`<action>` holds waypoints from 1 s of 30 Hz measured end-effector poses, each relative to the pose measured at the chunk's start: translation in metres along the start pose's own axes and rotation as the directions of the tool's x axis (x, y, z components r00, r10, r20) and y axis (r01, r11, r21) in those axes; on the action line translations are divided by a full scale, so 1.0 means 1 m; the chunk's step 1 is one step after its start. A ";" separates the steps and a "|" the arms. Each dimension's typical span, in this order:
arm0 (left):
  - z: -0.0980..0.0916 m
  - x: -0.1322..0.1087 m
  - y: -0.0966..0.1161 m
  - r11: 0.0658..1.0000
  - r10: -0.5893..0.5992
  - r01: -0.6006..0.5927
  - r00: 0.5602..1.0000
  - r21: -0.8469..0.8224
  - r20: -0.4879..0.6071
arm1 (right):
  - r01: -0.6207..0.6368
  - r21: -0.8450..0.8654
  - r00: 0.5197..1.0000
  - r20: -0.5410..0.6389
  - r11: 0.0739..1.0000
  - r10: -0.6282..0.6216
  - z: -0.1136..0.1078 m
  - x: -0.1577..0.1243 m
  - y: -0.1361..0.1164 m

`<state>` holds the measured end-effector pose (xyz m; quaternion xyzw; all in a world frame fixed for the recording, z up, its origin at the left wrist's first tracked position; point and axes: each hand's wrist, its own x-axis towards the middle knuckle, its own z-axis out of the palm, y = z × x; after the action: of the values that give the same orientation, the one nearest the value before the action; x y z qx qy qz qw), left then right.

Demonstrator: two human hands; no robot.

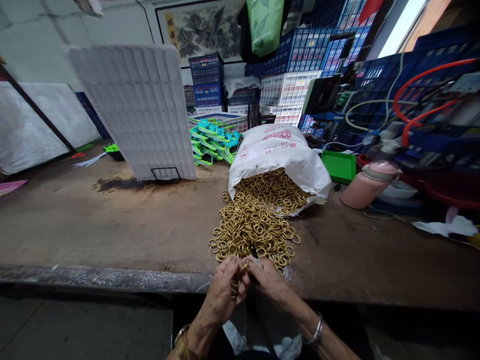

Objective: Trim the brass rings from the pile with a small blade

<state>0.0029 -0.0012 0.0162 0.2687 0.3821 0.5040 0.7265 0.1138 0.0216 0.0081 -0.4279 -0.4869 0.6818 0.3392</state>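
At the table's front edge, my left hand [225, 285] is closed around several gold-coloured rings [235, 286]. My right hand [272, 282] meets it, its thumb and fingers pinched by a ring at the left fingertips. Out of the right hand sticks a small dark-bladed tool [254, 250], pointing away from me; whether it is a knife I cannot tell. Just beyond both hands lies a heap of the same rings [249, 225]. It spills from the open mouth of a white woven sack [266, 147] lying on its side.
On the brown table [93, 225], a white ribbed panel [138, 110] stands upright at the left. Green and turquoise plastic pieces [212, 140] are piled behind it. A pink bottle [367, 185] and a green tray [338, 166] are at the right. Stacked blue crates [307, 47] line the back.
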 end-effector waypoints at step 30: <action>-0.017 -0.003 -0.009 0.992 -0.100 0.096 0.993 -0.077 -0.056 | 0.228 -0.777 0.926 -0.013 0.587 -0.378 -0.010 -0.007 -0.005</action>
<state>-0.0070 -0.0069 0.0008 0.2072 0.3974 0.4893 0.7481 0.1260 0.0201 0.0128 -0.4993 -0.7618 0.3031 0.2801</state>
